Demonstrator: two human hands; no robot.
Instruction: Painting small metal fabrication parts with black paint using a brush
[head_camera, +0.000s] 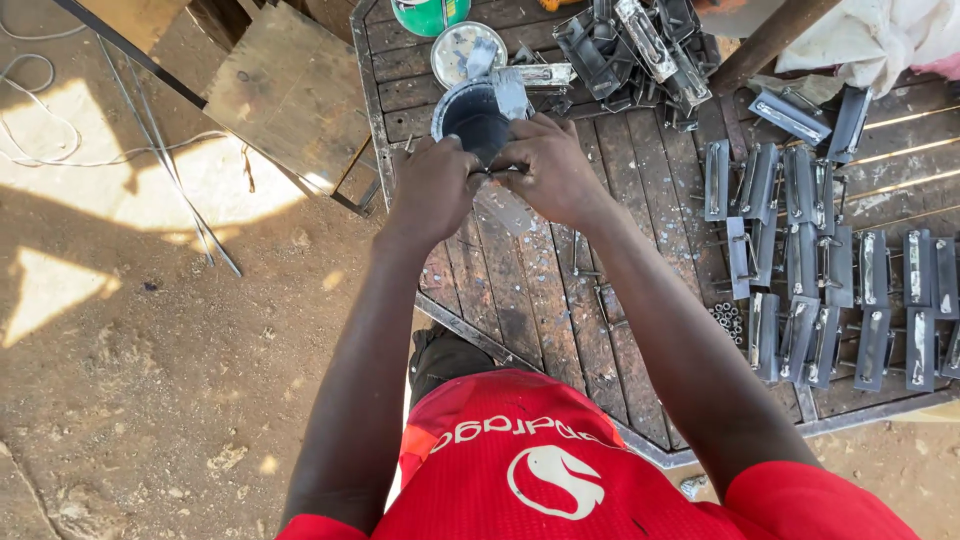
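Your left hand (432, 190) and right hand (553, 170) meet at the near rim of a dark round tin (478, 115). The fingers are curled tight around a small metal piece (492, 172) pinched between them. The tin stands on the wooden-slat desk (540, 290). Beyond the tin lies a silvery lid (466, 50); to its right, rows of grey metal brackets (820, 270). Left of the tin, sunlit dirt ground (150, 330).
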